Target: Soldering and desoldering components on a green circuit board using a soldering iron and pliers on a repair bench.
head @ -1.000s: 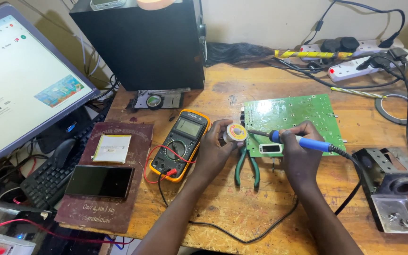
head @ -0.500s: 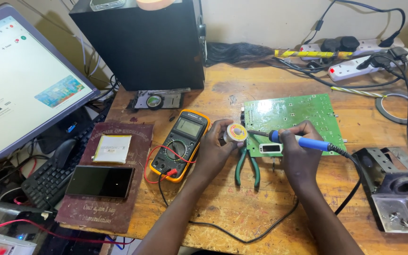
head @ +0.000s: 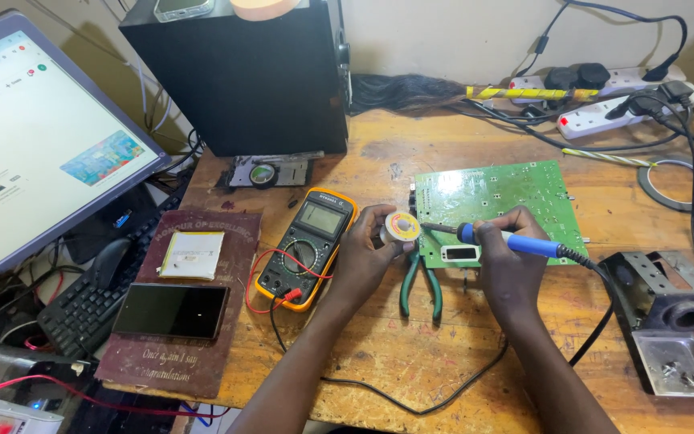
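- Nearest, the left hand has its fingers wrapped round a small solder spool, held just left of the green circuit board on the worktop
- The right hand grips a blue-handled soldering iron, tip close to the spool at the board's near left edge
- Green pliers lie untouched between the hands
- Soldering looks underway; no finished joint is visible
- A yellow multimeter sits left

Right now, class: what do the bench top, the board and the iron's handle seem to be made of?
Bench top: bare wood, matte, grain and stains showing. Circuit board: green lacquered laminate, probably fibreglass, slightly glossy. Soldering iron handle in the right hand: smooth blue plastic, likely.
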